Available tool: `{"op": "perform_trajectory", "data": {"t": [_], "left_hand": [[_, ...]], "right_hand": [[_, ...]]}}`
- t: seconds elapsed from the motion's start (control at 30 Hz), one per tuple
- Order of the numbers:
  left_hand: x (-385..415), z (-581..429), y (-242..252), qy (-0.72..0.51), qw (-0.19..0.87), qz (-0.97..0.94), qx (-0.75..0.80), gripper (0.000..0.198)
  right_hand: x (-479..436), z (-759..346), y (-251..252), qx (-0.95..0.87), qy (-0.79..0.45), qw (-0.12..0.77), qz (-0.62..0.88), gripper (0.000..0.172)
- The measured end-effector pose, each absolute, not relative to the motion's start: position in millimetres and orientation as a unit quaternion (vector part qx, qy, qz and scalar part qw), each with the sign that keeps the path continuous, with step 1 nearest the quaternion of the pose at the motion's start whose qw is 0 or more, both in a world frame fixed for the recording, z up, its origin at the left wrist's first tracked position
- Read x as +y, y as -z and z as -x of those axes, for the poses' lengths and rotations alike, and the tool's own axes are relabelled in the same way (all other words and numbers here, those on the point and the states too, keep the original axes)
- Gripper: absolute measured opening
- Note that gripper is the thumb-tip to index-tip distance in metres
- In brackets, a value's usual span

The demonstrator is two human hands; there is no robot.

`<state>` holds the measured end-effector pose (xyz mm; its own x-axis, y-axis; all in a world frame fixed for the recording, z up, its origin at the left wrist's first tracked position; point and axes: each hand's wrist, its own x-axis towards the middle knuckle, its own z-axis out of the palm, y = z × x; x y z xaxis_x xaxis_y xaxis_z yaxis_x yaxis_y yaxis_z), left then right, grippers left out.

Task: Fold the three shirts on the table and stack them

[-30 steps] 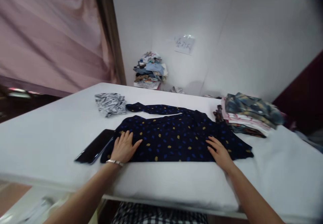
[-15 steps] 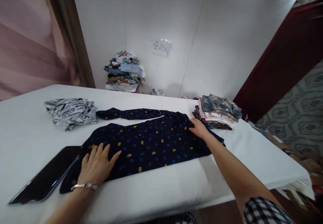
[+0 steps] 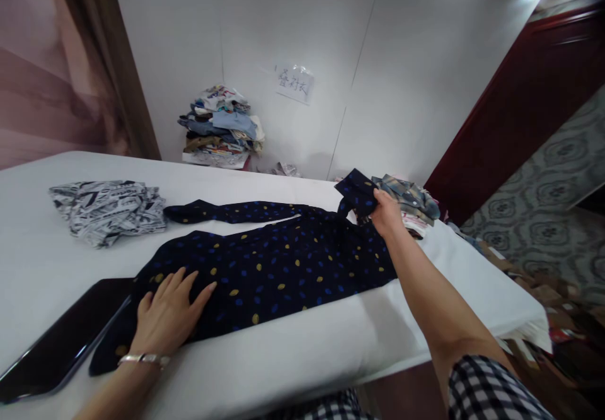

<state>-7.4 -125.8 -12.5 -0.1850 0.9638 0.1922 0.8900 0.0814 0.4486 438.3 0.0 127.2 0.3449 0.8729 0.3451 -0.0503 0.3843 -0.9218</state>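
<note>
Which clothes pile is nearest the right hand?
The plaid-topped stack, partly hidden behind the right hand and the navy garment it holds. The tall pile at the back and the black-and-white printed bundle both lie farther left.

Pale wall (image 3: pixel 401 79), dark red door (image 3: pixel 515 98)

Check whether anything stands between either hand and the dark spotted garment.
Nothing visible does: the left hand rests directly on the dark spotted garment, and the right hand grips a part held up. The black slab lies beside the garment, not under the left hand.
</note>
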Motion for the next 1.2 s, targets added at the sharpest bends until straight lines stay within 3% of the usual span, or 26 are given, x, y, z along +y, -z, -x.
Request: {"op": "perform_trajectory", "data": {"t": [0.1, 0.23, 0.3, 0.37, 0.57, 0.73, 0.8, 0.93, 1.07, 1.2], "left_hand": [[-133.8, -21.1, -14.7, -0.353, 0.150, -0.624, 0.680, 0.054], [-148.8, -80.8, -35.2, -0.441, 0.517, -0.496, 0.540, 0.061], [-152.6, -104.8, -33.1, -0.445, 0.644, -0.399, 0.477, 0.061], [-153.1, -117.4, -27.0, -0.443, 0.693, -0.326, 0.467, 0.053], [-145.1, -112.4, -24.5, -0.417, 0.730, -0.231, 0.490, 0.027], [-130.0, -118.1, -57.0, -0.424, 0.697, -0.289, 0.500, 0.038], [-120.0, -117.3, -77.3, -0.419, 0.665, -0.367, 0.497, 0.048], [-97.5, -90.9, -101.8, -0.459, 0.567, -0.441, 0.523, 0.061], [-87.1, -49.3, -73.8, -0.514, 0.430, -0.315, 0.672, 0.061], [-92.5, -25.7, -29.4, -0.478, 0.388, -0.298, 0.729, 0.050]], "right_hand": [[-40.3, -398.6, -119.8, -0.444, -0.471, 0.658, 0.384, 0.028], [-109.9, -330.2, -71.8, -0.470, -0.560, 0.570, 0.376, 0.021], [-140.9, -306.1, -48.5, -0.597, -0.546, 0.466, 0.358, 0.019], [-159.7, -299.9, -34.5, -0.703, -0.461, 0.421, 0.342, 0.014], [-122.8, -383.7, -21.3, -0.762, -0.172, 0.441, 0.442, 0.027], [-61.6, -454.6, -3.4, -0.738, -0.068, 0.307, 0.597, 0.056], [-46.1, -466.8, -1.3, -0.732, -0.071, 0.289, 0.613, 0.048], [-34.8, -481.3, -6.6, -0.690, -0.060, 0.341, 0.636, 0.033], [-44.4, -491.3, -3.4, -0.652, -0.053, 0.391, 0.647, 0.036], [-58.5, -495.8, 13.0, -0.704, -0.077, 0.386, 0.592, 0.030]]}}
